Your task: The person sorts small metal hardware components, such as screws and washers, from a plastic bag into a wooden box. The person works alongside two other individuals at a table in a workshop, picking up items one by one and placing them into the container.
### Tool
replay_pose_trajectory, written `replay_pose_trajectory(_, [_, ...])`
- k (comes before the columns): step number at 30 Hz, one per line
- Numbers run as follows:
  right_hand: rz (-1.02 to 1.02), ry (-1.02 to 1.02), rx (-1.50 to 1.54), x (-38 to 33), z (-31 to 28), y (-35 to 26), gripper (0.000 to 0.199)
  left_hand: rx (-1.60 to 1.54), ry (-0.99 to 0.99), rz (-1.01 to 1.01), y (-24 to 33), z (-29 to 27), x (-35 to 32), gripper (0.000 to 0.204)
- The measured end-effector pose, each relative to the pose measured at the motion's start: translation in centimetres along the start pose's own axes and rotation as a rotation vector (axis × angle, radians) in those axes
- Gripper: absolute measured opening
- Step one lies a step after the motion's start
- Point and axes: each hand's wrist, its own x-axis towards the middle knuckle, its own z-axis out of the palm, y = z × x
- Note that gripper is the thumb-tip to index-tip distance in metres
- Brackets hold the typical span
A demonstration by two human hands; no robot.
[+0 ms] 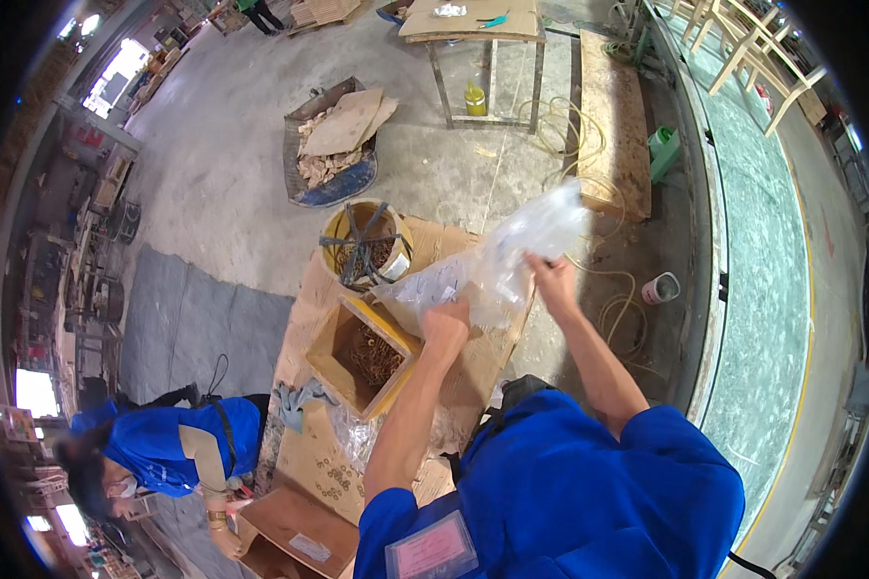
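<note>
While left hand and right hand grip a plastic bag, its long axis slants away rightward.

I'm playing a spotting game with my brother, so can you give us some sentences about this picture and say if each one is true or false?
1. The left hand and right hand both hold the clear plastic bag. True.
2. The open wooden box is empty. False: the wooden box has lots of small brownish pieces in it.
3. Dark straps cross over the top of the round tub. True.
4. The other person wears a red shirt. False: that person's shirt is blue.
5. The yellow bottle stands on top of the table. False: the bottle stands low down, below the tabletop.
</note>
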Motion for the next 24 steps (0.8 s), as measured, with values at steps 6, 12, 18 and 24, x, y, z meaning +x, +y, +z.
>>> replay_pose_trajectory(6, [-0.299, -0.813, -0.395, -0.6, 6.4, 6.0, 0.025, -0.112, 0.143, 0.107, -2.9, 2.4, -5.3, 0.024])
replay_pose_trajectory(12, [-0.617, -0.698, -0.971, -0.5, 9.6, 11.5, 0.027, -0.164, 0.247, 0.203, 1.4, 0.9, -7.8, 0.014])
replay_pose_trajectory(18, [-0.9, -0.767, -0.851, 4.6, 7.0, 9.2, 0.028, -0.17, 0.277, 0.12, 2.2, 0.0, -6.5, 0.014])
replay_pose_trajectory(24, [0.416, -1.134, -0.319, 3.5, 6.2, 4.0, 0.044, -0.245, 0.574, 0.21, 1.8, -0.4, -6.3, 0.022])
